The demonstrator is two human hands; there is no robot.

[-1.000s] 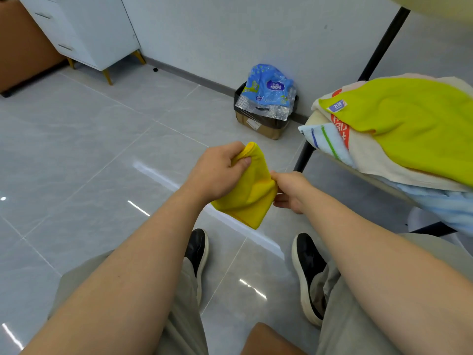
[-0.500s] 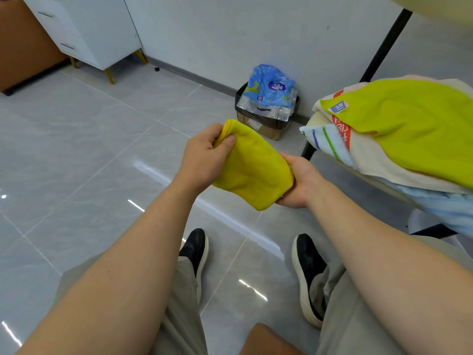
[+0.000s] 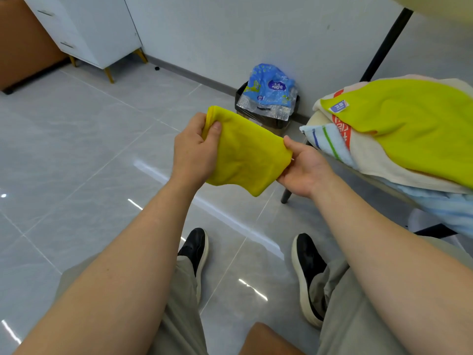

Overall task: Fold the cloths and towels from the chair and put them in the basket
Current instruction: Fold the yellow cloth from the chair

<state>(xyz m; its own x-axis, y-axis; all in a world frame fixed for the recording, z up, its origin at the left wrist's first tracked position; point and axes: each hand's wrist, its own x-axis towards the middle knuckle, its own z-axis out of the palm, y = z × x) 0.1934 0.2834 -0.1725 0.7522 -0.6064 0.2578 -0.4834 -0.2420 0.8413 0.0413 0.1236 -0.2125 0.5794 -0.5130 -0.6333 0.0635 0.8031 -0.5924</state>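
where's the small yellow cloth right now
In the head view the yellow cloth is mid-frame, held up between the left hand and the right hand, just left of the towel pile on the chair.

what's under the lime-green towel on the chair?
Beneath the lime-green towel show a cream towel with red print, a striped towel and a light-blue towel. Anything deeper is covered.

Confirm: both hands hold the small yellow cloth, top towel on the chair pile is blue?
No. The left hand and right hand hold the small yellow cloth, but the chair pile's top towel is lime green, not blue: head view.
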